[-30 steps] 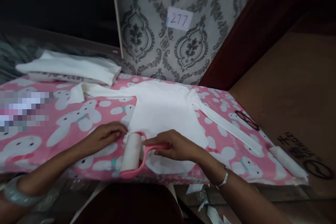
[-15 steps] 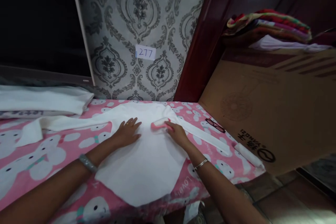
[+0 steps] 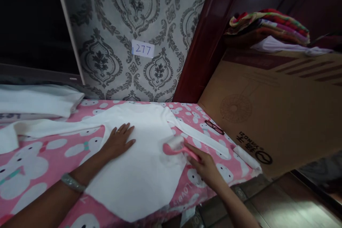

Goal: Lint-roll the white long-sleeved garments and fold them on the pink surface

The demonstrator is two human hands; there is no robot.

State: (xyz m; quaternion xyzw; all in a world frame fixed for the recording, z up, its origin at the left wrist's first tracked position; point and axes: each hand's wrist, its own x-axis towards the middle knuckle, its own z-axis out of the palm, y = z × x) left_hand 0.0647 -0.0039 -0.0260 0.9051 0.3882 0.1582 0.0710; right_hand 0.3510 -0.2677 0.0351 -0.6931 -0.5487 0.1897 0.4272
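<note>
A white long-sleeved top [image 3: 139,171] lies spread on the pink patterned cloth [image 3: 66,149], one sleeve stretched to each side. My left hand [image 3: 119,141] rests flat on its upper left part, fingers extended, holding nothing. In my right hand [image 3: 201,164] is the pink handle of a lint roller [image 3: 175,145]. The roller's white cylinder is over the right side of the top; whether it presses on the fabric cannot be made out exactly. My right fingers wrap round the handle and hide part of it.
Folded white fabric [image 3: 40,101] lies at the back left, below a dark screen [image 3: 29,25]. Dark-framed glasses [image 3: 214,127] and a white roll [image 3: 248,158] lie near the right edge. A large cardboard box [image 3: 280,107] stands beyond, folded cloths [image 3: 272,25] above it.
My right hand has moved the lint roller down and toward the right side of the top. My left hand stays flat on the top. The view has shifted slightly.
</note>
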